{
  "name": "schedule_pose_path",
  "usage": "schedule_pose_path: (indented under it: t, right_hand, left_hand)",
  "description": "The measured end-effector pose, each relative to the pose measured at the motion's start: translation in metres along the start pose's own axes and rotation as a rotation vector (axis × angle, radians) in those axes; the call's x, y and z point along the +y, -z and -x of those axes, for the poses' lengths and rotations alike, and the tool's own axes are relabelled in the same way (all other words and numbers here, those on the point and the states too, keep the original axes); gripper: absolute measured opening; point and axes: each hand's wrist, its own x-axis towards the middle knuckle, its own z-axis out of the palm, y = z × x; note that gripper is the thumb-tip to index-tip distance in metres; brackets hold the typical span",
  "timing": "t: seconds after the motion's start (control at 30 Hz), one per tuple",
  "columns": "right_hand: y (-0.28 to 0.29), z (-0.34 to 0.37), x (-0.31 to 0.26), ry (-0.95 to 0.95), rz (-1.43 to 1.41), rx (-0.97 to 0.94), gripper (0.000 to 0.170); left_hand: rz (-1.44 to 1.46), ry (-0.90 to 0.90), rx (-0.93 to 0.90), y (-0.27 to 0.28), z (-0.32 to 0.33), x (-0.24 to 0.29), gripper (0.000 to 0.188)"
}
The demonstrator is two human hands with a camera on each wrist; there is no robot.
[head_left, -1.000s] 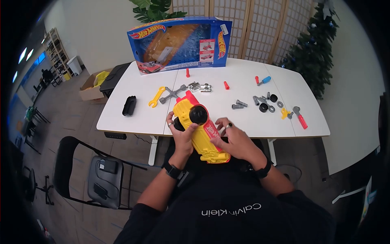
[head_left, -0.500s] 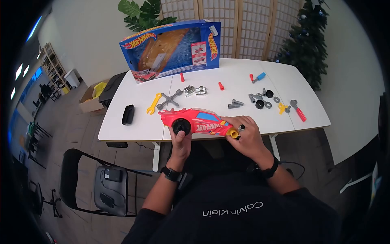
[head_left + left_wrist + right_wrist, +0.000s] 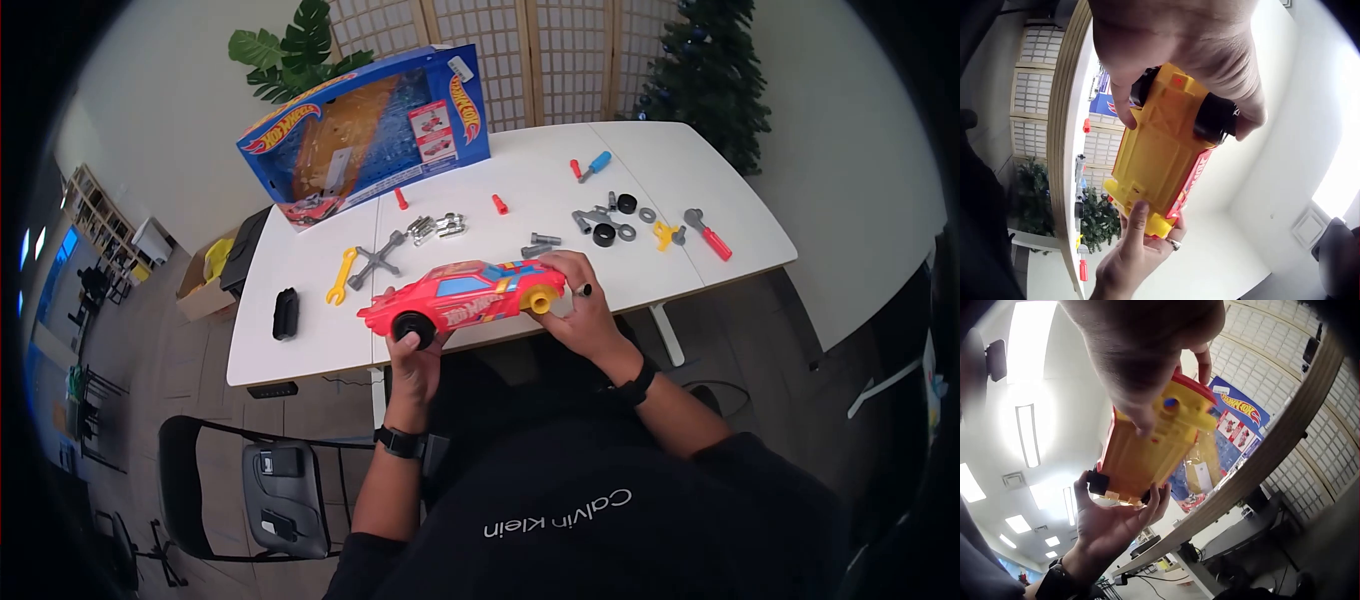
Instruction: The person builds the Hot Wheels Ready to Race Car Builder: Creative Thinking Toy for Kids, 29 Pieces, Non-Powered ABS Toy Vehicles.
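A red toy car [image 3: 465, 295] with blue windows is held level above the table's front edge. The left hand [image 3: 415, 368] grips its rear end around the black wheels, thumb on the near wheel [image 3: 413, 328]. At the front end, the right hand [image 3: 585, 315] pinches the body beside a bare yellow axle hub [image 3: 540, 299]; no wheel shows there. In the left wrist view the yellow underside [image 3: 1157, 144] faces the camera, with the right thumb pressed on it. The right wrist view shows the left hand [image 3: 1107, 528] supporting the wheeled end from below.
On the white table [image 3: 330, 240] lie a yellow wrench [image 3: 341, 277], a grey cross wrench [image 3: 376, 261], a black tray [image 3: 286, 313], chrome parts [image 3: 437, 227], grey bolts [image 3: 541, 245], loose black wheels [image 3: 604, 235] and a red-handled tool [image 3: 715, 243]. A blue box [image 3: 470, 120] stands behind.
The car has turned from showing its yellow underside to standing upright, side towards the head camera. Its front has since swung a little, exposing the hub. Both hands keep hold; the head view has shifted.
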Motion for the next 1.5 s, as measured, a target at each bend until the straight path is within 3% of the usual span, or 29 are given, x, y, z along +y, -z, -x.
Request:
schedule_pose_path:
  t: [0.1,0.2,0.3,0.37,0.43,0.47,0.5,0.6,0.63,0.7,0.73,0.8,0.9,0.97,1.0,1.03,1.1,1.13,1.17,1.23,1.3,1.33,1.4,1.43,1.5]
  right_hand:
    - [-0.007,0.005,0.026,0.005,-0.100,-0.046,0.058]
    - [-0.006,0.013,0.028,-0.074,-0.195,-0.070,0.051]
    - [-0.012,0.015,0.022,-0.109,-0.186,-0.104,0.055]
    - [-0.017,0.015,0.014,-0.223,-0.241,-0.138,0.054]
    - [-0.016,0.010,0.006,-0.268,-0.273,-0.124,0.051]
    - [-0.015,0.007,0.004,-0.281,-0.299,-0.146,0.050]
    - [-0.014,0.007,0.003,-0.296,-0.325,-0.170,0.049]
    - [-0.010,0.010,0.008,-0.309,-0.300,-0.144,0.051]
    - [-0.009,0.010,0.009,-0.294,-0.247,-0.135,0.051]
    - [-0.008,0.010,0.012,-0.270,-0.214,-0.133,0.056]
    - [-0.008,0.010,0.011,-0.310,-0.212,-0.127,0.058]
    - [-0.006,0.013,0.012,-0.352,-0.217,-0.131,0.060]
    - [0.004,0.007,0.023,-0.329,-0.247,-0.147,0.064]
    - [0.020,-0.001,0.024,-0.483,-0.281,-0.310,0.069]
    - [0.019,0.001,0.033,-0.473,-0.208,-0.309,0.078]
    - [0.020,0.002,0.041,-0.467,-0.203,-0.302,0.078]
    - [0.025,0.005,0.058,-0.414,-0.044,-0.350,0.083]
    - [0.038,-0.005,0.065,-0.443,-0.003,-0.504,0.070]
    - [0.054,-0.010,0.074,-0.381,-0.143,-0.502,0.052]
    - [0.081,-0.025,0.114,-0.242,-0.084,-0.519,0.035]
    - [0.106,-0.041,0.130,-0.303,0.302,-0.329,0.026]
    - [0.108,-0.041,0.141,-0.293,0.301,-0.344,0.026]
    - [0.103,-0.040,0.162,-0.214,0.667,-0.314,0.038]
    - [0.099,-0.042,0.162,-0.202,0.665,-0.319,0.038]
    - [0.091,-0.042,0.161,-0.311,0.740,-0.481,0.038]
  left_hand:
    - [-0.041,0.007,-0.044,0.007,-0.002,-0.003,0.096]
    - [-0.339,-0.276,-0.050,0.012,-0.007,-0.002,0.095]
    - [-0.413,-0.339,0.047,0.018,-0.010,-0.002,0.092]
    - [-0.403,-0.261,0.020,0.003,-0.007,0.010,0.085]
    - [-0.502,-0.187,0.213,-0.026,-0.005,0.022,0.083]
    - [-0.498,-0.131,0.190,-0.022,-0.009,0.028,0.097]
    - [-0.513,-0.123,0.174,-0.024,-0.011,0.031,0.097]
    - [-0.946,-0.274,0.306,-0.019,-0.013,0.040,0.133]
    - [-0.953,-0.277,0.302,-0.028,-0.011,0.045,0.133]
    - [-1.363,-0.599,0.099,-0.065,-0.004,0.069,0.129]
    - [-1.366,-0.601,0.098,-0.086,-0.004,0.081,0.129]
    - [-1.743,-0.748,-0.375,-0.128,-0.007,0.098,0.124]
    - [-1.772,-0.558,-0.652,-0.160,-0.036,0.080,0.109]
    - [-1.826,-0.562,-0.821,-0.152,-0.062,0.057,0.099]
    - [-1.837,-0.387,-0.910,-0.149,-0.074,0.045,0.097]
    - [-1.834,-0.222,-0.844,-0.156,-0.073,0.036,0.094]
    - [-1.990,-0.074,-0.782,-0.160,-0.080,0.021,0.092]
    - [-1.987,-0.078,-0.783,-0.161,-0.081,0.019,0.092]
    - [-2.026,-0.078,-0.806,-0.160,-0.081,0.016,0.091]
    - [-2.054,-0.071,-0.808,-0.158,-0.078,0.013,0.091]
    - [-2.083,-0.205,-0.768,-0.155,-0.073,0.012,0.092]
    - [-2.080,-0.199,-0.749,-0.158,-0.070,0.013,0.092]
    - [-2.148,-0.192,-0.742,-0.168,-0.063,0.014,0.084]
    - [-2.149,-0.191,-0.727,-0.165,-0.063,0.012,0.084]
    - [-2.098,-0.402,-0.798,-0.156,-0.063,0.003,0.080]
